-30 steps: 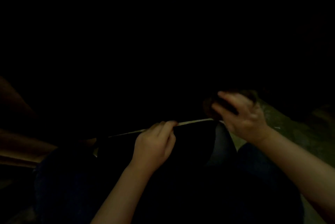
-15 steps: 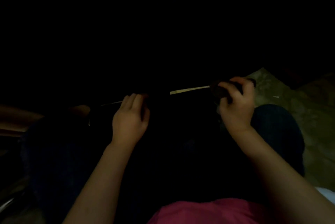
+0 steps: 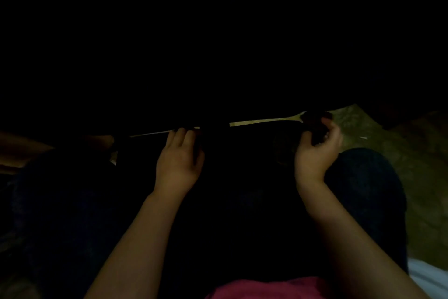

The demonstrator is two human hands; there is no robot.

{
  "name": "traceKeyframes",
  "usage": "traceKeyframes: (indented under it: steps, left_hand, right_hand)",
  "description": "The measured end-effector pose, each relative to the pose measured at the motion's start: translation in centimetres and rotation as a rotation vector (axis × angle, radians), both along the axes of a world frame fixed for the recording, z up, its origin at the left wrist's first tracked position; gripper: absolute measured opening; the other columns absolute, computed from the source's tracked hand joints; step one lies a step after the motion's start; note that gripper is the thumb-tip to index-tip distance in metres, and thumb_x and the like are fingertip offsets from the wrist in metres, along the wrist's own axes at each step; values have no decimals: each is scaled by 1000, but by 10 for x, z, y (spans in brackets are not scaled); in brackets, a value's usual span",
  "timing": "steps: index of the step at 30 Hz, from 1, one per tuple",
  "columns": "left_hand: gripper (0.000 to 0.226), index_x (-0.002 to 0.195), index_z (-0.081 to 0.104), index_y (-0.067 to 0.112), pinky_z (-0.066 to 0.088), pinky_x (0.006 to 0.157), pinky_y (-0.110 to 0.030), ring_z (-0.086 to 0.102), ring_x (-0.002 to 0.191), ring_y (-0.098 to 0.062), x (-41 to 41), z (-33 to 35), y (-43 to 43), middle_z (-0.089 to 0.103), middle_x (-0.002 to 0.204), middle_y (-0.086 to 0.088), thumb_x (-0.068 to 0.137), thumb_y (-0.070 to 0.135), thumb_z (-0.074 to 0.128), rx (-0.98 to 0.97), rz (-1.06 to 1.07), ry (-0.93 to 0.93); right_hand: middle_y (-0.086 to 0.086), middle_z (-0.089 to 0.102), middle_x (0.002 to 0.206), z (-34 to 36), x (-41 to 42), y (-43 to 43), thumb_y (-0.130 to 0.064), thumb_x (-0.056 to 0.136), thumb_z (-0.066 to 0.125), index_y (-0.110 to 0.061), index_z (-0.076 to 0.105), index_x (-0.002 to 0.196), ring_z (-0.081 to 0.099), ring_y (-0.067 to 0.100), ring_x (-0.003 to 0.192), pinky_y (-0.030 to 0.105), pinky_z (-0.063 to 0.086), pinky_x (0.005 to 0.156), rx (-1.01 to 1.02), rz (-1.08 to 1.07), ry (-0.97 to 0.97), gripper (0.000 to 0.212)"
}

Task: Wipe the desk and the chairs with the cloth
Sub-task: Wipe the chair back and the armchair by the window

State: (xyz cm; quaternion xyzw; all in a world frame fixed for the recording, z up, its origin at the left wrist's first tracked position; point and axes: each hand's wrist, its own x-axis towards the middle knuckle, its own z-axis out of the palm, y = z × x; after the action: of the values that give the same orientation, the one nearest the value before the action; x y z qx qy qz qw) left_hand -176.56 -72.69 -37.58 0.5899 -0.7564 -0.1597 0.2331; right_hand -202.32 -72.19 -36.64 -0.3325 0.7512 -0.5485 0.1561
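Low in the very dark head view, the right hand (image 3: 315,151) curls its fingers round a dark bunched cloth (image 3: 314,118), held against the right end of a thin pale edge (image 3: 264,120). Further left, the left hand (image 3: 178,160) lays its fingers over that edge; their tips vanish in shadow, so its grip cannot be told. Beside the right hand lies mottled green floor (image 3: 388,148).

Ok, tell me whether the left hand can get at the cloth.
Probably yes. The right hand grips the dark cloth at the right end of the pale edge; the left hand sits along that edge, though the stretch between is too dark to read.
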Motion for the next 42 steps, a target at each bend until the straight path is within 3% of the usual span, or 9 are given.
traceKeyframes:
  steps: [3, 10, 15, 18, 23, 28, 32, 36, 42]
  left_hand:
    - [35, 111, 58, 3, 52, 76, -42, 44, 105, -29, -2, -5, -3, 60, 108, -19, 81, 21, 57, -15, 10, -11]
    - [55, 129, 51, -5, 48, 84, -50, 50, 117, -44, -2, -6, -4, 57, 123, -26, 79, 3, 72, 136, 183, -17]
    - [51, 126, 51, -9, 47, 86, -47, 50, 115, -44, 2, -6, -7, 57, 121, -27, 80, 2, 71, 141, 190, 40]
    - [49, 124, 50, -10, 47, 86, -46, 50, 113, -44, -5, -5, -7, 55, 119, -27, 81, 3, 71, 162, 228, 88]
    - [59, 138, 37, -5, 35, 104, -40, 40, 128, -37, -13, 2, -3, 45, 136, -23, 88, 8, 63, 246, 252, 89]
    - [52, 140, 42, 6, 35, 107, -41, 37, 134, -32, 18, 6, -1, 49, 140, -14, 89, 2, 52, 222, 237, 44]
    - [32, 118, 54, 1, 35, 88, -26, 44, 116, -29, 36, 11, 4, 59, 116, -15, 86, -2, 54, 154, 303, 195]
    - [40, 126, 50, 4, 35, 103, -34, 39, 129, -28, 44, 7, 5, 54, 128, -11, 89, 12, 61, 179, 234, 263]
    - [51, 128, 54, 0, 40, 104, -53, 46, 128, -38, 68, 17, 7, 56, 132, -19, 86, 23, 36, 211, 182, -34]
  right_hand:
    - [3, 55, 101, 3, 23, -27, 10, 84, 61, -5, 52, 108, 55, 14, 92, 9, 41, 84, -37, -99, -180, 29]
    - [-5, 60, 82, -12, 124, -36, 6, 81, 69, -27, 53, 76, 59, 8, 79, 23, 49, 78, 94, 199, -500, 37]
    - [-1, 54, 79, -3, 18, -48, 7, 67, 69, -22, 52, 73, 53, 17, 81, 34, 46, 82, 3, -186, -476, 34]
    - [2, 47, 76, -5, -19, -55, -3, 63, 66, -18, 48, 70, 49, 18, 76, 25, 41, 68, -32, -340, -550, 25]
    - [13, 66, 99, -16, 95, -66, 12, 77, 57, -19, 57, 90, 64, 34, 100, 49, 51, 95, -26, -71, -592, 34]
    - [5, 70, 100, -15, 176, -46, -1, 81, 71, -18, 61, 100, 67, 18, 95, 32, 56, 83, 130, 283, -556, 28]
    - [-4, 63, 87, -9, 136, -41, 11, 80, 66, -20, 59, 90, 61, 10, 81, 27, 52, 79, 99, 99, -660, 33]
    - [-5, 57, 83, -2, 111, -51, 15, 80, 63, -23, 49, 79, 57, 13, 82, 28, 49, 81, -2, -186, -637, 40]
    - [3, 63, 90, -5, 235, -42, 7, 81, 66, -12, 60, 92, 61, 17, 86, 13, 44, 74, 164, 218, -477, 23]
